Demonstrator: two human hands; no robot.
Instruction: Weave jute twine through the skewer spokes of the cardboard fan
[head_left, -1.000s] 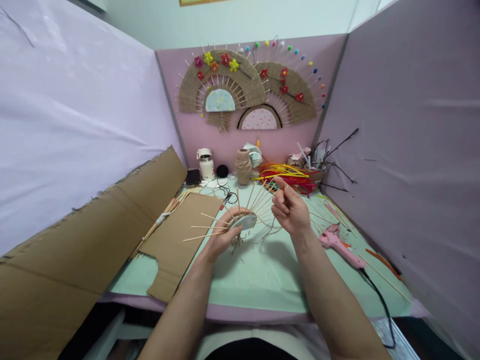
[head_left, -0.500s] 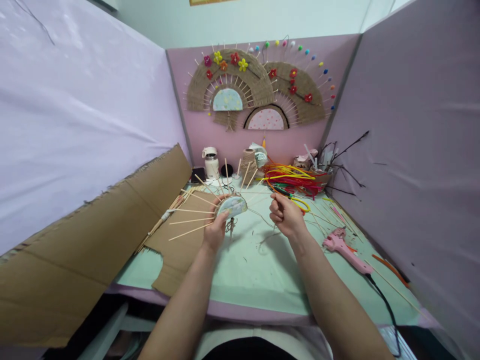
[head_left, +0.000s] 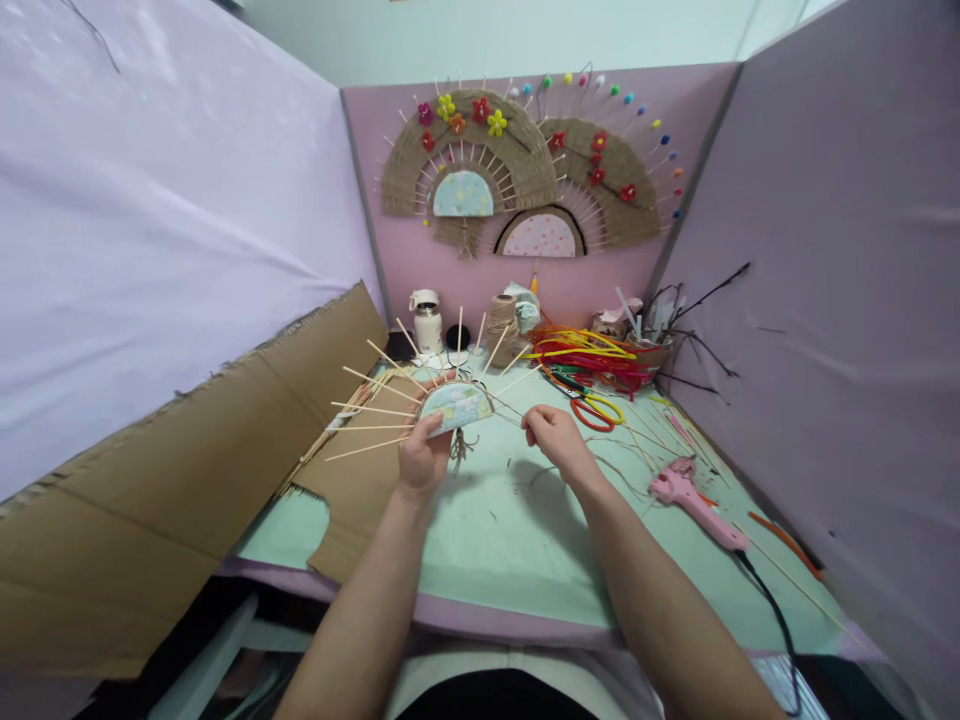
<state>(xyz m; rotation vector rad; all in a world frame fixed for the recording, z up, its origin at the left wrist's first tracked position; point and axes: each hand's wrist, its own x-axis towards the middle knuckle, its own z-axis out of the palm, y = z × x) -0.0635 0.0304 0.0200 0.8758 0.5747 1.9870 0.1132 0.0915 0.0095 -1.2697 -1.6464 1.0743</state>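
Observation:
My left hand grips a small half-round fan base with a light blue patterned face, thumb on its front. Thin wooden sticks radiate from its curved edge, and a twine tassel hangs below. My right hand is closed, pinching a strand of twine that runs to the base's right end. Loose twine trails on the table to the right of that hand.
Scissors, colourful pipe cleaners and a twine spool lie behind. A pink glue gun rests at right. Cardboard lies at left. Two decorated fans hang on the back panel; dark twigs jut out at right.
My right hand has moved down and a little left, closer to the fan base, with the twine still pinched. My left hand and the base have shifted slightly left.

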